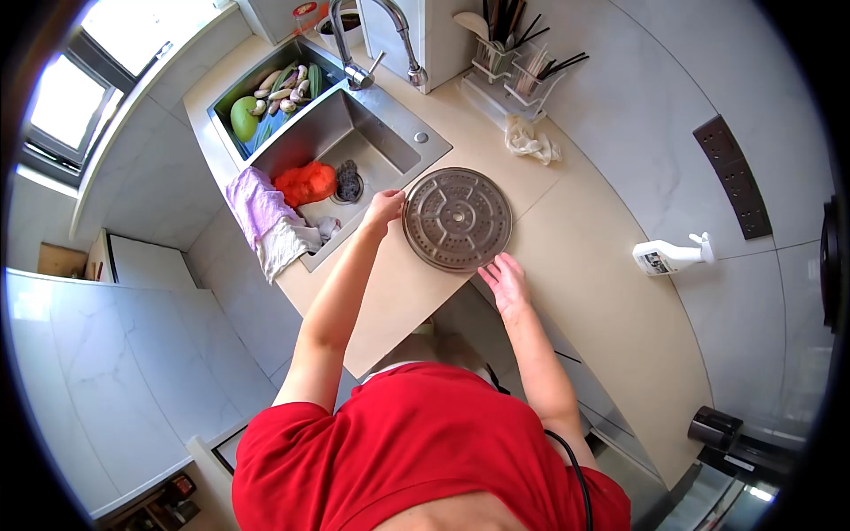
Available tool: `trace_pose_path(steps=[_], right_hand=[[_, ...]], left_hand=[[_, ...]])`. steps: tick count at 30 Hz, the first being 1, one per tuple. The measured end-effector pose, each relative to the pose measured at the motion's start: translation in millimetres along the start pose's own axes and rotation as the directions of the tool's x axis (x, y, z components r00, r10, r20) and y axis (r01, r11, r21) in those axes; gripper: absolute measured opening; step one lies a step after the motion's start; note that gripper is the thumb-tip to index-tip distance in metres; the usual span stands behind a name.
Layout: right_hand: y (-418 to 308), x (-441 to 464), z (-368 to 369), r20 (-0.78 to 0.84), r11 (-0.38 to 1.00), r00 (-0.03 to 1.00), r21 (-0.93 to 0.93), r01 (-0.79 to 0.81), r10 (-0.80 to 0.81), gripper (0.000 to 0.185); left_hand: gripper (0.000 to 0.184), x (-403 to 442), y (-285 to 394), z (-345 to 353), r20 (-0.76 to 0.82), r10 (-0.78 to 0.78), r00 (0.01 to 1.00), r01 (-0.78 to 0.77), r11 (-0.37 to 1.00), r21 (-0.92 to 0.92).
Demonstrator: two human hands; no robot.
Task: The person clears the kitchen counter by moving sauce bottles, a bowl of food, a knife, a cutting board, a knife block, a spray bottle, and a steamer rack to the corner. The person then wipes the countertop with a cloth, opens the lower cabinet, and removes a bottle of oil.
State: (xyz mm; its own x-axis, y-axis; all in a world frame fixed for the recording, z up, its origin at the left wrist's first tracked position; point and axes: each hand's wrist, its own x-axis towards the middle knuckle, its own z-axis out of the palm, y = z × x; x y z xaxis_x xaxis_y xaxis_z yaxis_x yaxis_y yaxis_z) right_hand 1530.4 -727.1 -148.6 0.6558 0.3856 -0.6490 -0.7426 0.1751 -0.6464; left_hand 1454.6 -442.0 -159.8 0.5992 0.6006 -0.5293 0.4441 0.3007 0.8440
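A round metal steamer plate (458,219) with a pattern of holes and ribs lies at the counter corner by the sink. My left hand (384,209) is at its left edge, fingers closed on the rim. Near the lower right edge is my right hand (506,281), fingers extended and thumb apart, holding nothing; whether the fingertips touch the rim I cannot tell. Left of the plate, the steel sink (376,146) has an orange-red cloth (305,183) and a dark scouring ball (348,181) in it.
Purple and white cloths (257,208) hang over the sink edge. The other basin holds vegetables (288,88) and a green round item (244,119). A faucet (359,75), a utensil rack (513,66), a crumpled plastic bag (529,140) and a spray bottle (668,257) stand around the counter.
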Motion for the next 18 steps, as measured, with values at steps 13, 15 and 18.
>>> trace_pose_path(steps=[13, 15, 18], right_hand=[[-11.0, 0.4, -15.9, 0.269, 0.999, 0.963, 0.042, 0.021, -0.031, 0.019], [-12.9, -8.6, -14.6, 0.287, 0.999, 0.957, 0.029, 0.035, -0.042, 0.019], [-11.6, -28.0, -2.9, 0.345, 0.999, 0.938, 0.018, 0.034, -0.038, 0.018]], left_hand=[[0.022, -63.5, -37.4, -23.7, 0.192, -0.104, 0.976, 0.194, 0.813, -0.549], [0.021, -86.9, -46.8, -27.5, 0.230, -0.046, 0.972, 0.188, 0.738, -0.648], [0.021, -138.8, -48.8, -39.9, 0.225, 0.003, 0.974, 0.174, 0.625, -0.761]])
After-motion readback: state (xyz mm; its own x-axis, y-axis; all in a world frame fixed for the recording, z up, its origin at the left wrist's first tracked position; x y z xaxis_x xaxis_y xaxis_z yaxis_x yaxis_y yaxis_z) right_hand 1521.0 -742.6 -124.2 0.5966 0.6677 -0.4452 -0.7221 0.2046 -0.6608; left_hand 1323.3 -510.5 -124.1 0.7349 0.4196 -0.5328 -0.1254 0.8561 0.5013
